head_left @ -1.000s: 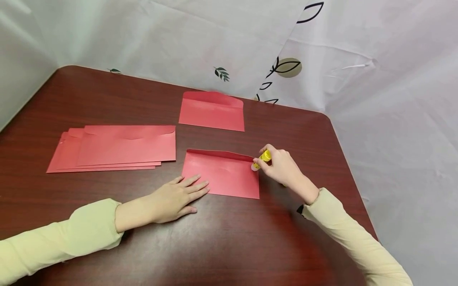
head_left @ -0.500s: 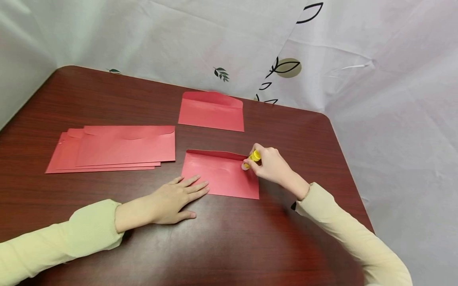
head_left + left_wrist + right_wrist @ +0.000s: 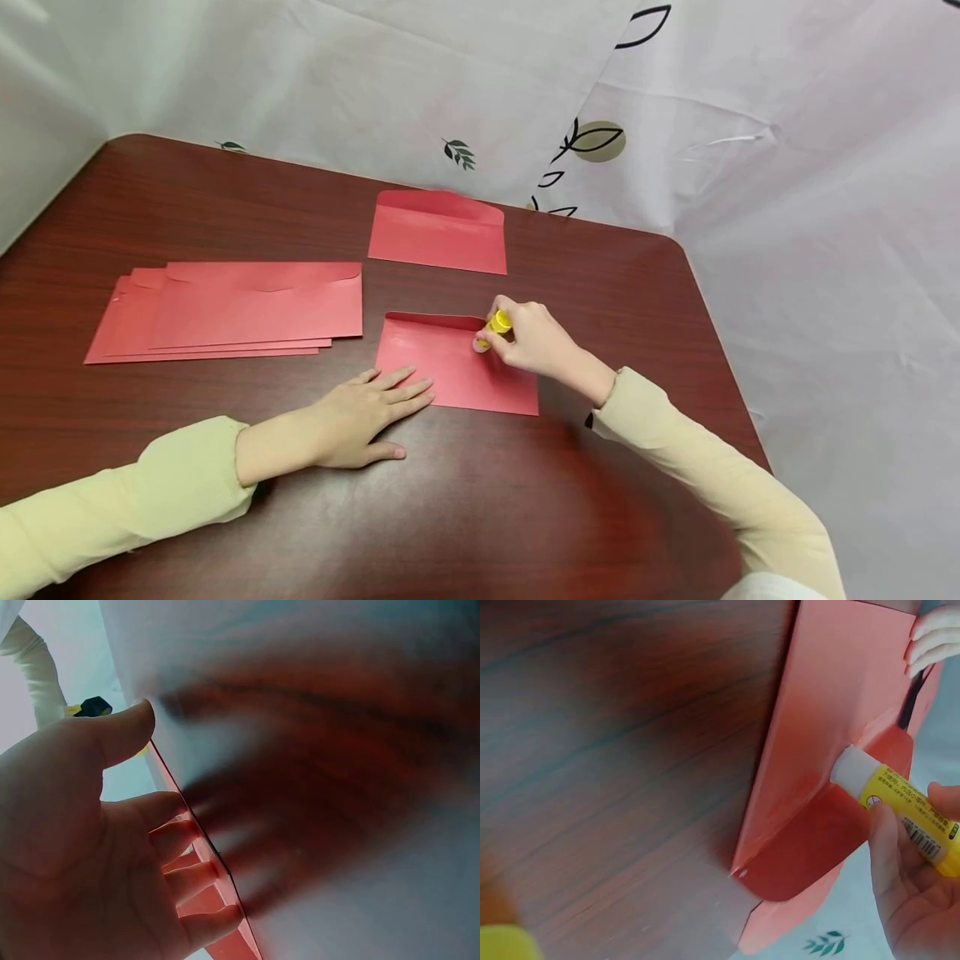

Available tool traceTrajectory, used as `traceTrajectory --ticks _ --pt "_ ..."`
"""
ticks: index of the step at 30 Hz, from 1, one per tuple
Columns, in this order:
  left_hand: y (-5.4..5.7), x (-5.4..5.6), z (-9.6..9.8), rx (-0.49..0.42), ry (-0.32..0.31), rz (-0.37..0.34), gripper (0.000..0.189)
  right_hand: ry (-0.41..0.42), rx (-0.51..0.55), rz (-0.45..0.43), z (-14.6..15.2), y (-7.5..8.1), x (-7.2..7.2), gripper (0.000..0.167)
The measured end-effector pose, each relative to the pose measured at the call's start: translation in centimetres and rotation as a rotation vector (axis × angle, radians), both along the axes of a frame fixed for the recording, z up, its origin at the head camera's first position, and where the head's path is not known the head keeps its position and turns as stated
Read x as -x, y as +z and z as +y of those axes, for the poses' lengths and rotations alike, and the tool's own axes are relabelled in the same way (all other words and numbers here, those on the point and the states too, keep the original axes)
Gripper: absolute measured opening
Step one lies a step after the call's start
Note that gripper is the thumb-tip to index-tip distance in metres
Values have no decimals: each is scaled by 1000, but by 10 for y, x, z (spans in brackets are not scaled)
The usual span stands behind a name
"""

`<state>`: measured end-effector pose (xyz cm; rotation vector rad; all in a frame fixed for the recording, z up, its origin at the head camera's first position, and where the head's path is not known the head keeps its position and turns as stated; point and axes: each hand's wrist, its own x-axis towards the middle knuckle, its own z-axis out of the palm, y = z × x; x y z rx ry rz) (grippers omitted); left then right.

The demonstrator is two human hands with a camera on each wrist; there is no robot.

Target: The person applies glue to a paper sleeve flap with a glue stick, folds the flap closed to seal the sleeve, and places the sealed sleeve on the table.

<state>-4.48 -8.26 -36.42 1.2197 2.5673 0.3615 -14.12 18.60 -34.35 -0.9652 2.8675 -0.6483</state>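
A red envelope (image 3: 450,358) lies on the dark wooden table with its flap (image 3: 817,844) raised along the far side. My left hand (image 3: 352,421) lies flat, fingers extended, its fingertips resting on the envelope's near left part. In my right hand (image 3: 536,342) a yellow glue stick (image 3: 911,810) is pinched between thumb and fingers. Its whitish end (image 3: 853,771) meets the envelope near the fold of the flap, a little right of the middle. The right hand covers the flap's right part in the head view.
Several red envelopes (image 3: 262,304) lie overlapped in a stack at the left. Another red envelope (image 3: 438,242) lies near the table's far edge with its flap up. A pale patterned cloth (image 3: 360,83) hangs behind the table (image 3: 480,517).
My right hand has moved left with the glue stick, from the envelope's right edge toward its middle, along the flap fold. The left hand has stayed in place on the envelope.
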Motion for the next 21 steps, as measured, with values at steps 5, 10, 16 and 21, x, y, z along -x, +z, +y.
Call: traceTrajectory --ticks 5,10,16,21 --pt "-1 0 0 1 2 -12 69 47 12 10 -18 -1 3 20" --pt "-1 0 0 0 1 -20 70 95 7 4 -35 0 7 21" --pt "0 1 0 15 3 -27 72 132 -8 12 -50 2 13 21" --pt "1 1 0 17 1 -27 73 152 -15 28 -60 1 16 21"
